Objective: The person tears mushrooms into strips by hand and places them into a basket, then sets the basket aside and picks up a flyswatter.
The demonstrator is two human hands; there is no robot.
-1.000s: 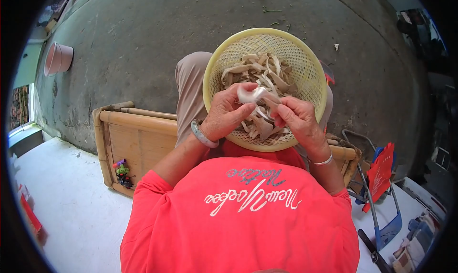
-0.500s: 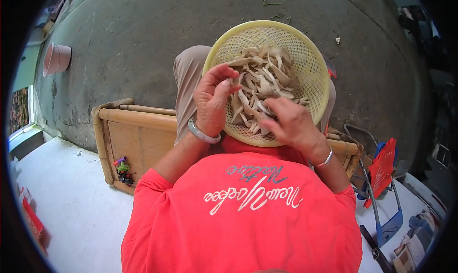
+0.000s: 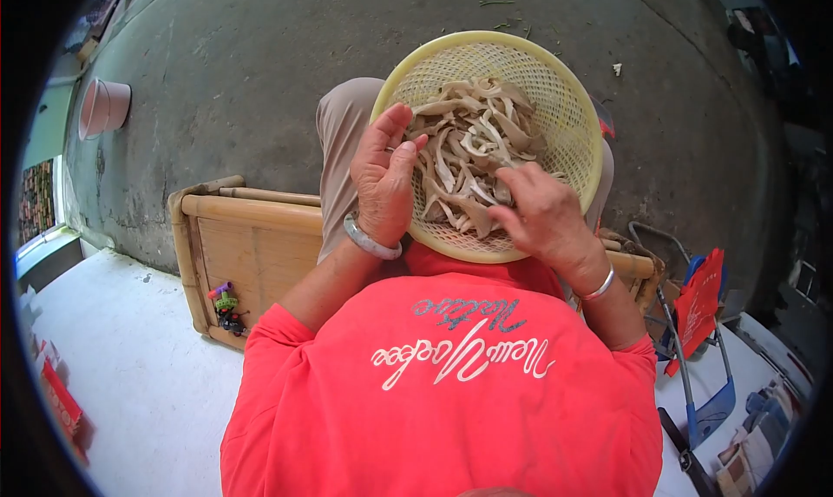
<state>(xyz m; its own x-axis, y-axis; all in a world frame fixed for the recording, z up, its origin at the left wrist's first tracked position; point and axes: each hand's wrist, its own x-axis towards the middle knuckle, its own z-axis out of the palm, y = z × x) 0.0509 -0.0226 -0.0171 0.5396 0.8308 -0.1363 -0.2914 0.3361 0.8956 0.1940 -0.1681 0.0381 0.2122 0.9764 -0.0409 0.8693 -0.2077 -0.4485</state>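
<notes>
A round yellow mesh basket rests on the lap, tilted towards me. In it lies a pile of pale torn mushroom strips, probably oyster mushroom. At the basket's left rim my left hand is cupped and open, thumb apart from the fingers, with nothing visible in it. My right hand reaches over the near right rim. Its fingertips touch the strips, with a gap between thumb and forefinger. The undersides of its curled fingers are hidden. A pale bangle circles the left wrist and a silver one the right.
A bamboo bench runs beneath me, with a small colourful toy at its left. A pink bucket stands on the concrete floor. To the right is a folding metal frame with a red bag on it.
My right hand has shifted slightly right, and its thumb and forefinger are farther apart. The strips beneath have been stirred. My left hand has opened a little, its fingers raised.
</notes>
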